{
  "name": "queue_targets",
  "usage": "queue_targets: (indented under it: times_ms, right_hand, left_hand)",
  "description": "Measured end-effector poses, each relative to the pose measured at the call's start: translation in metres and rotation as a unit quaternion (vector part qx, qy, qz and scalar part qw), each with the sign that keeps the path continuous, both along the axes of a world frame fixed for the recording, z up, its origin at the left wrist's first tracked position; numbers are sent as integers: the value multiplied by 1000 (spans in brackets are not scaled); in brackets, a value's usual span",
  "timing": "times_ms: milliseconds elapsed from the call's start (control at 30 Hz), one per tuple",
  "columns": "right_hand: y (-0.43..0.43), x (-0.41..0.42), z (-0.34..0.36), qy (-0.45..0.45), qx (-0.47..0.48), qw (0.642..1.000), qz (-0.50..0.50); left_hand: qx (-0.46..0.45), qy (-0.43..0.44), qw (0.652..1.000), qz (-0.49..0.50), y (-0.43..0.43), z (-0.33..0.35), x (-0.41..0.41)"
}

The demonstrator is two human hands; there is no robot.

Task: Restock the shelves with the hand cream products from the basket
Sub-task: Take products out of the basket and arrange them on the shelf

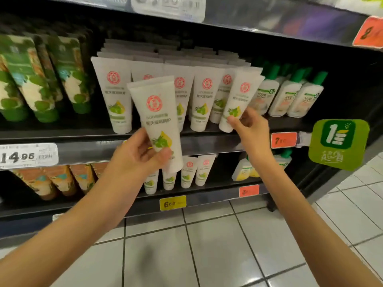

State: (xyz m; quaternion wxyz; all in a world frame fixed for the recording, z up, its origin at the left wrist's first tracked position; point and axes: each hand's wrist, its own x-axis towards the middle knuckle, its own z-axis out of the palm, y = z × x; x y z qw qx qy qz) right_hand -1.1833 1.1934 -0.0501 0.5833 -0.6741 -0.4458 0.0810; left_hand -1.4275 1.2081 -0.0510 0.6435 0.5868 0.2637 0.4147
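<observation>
At shelf (207, 146), left hand (136, 154), right hand (250, 129) grip tubes (157, 112).

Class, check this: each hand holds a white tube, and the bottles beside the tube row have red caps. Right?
Not quite: the head view shows green caps on the bottles. The left hand does hold a white tube, the right hand another.
</observation>
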Motion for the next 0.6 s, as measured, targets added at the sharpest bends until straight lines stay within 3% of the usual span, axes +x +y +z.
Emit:
queue_targets:
  times_ms: [600]
  right_hand:
    - [9,-5,-14,-20,44,999,-15]
  left_hand:
    - [-43,50,998,1,-7,-12,19]
